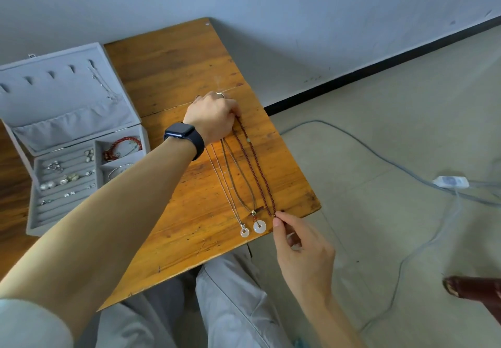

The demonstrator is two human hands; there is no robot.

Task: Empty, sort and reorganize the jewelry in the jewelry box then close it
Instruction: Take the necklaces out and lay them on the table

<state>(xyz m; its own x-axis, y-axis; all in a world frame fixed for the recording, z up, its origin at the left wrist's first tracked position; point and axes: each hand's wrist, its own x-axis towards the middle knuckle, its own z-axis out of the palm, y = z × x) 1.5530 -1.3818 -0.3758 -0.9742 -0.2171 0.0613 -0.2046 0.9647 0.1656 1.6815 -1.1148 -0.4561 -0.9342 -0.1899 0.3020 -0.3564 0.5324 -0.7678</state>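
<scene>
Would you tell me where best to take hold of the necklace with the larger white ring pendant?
Pinch the small bead just above the ring pendant, coming from the near table edge: the pendant lies flat, its two strands meet there, and the red cord lies close.

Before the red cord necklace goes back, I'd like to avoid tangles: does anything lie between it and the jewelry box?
Yes. Two disc-pendant necklaces lie on the table beside the red cord necklace, on its box side, and the person's left forearm stretches across between them and the open jewelry box.
</scene>
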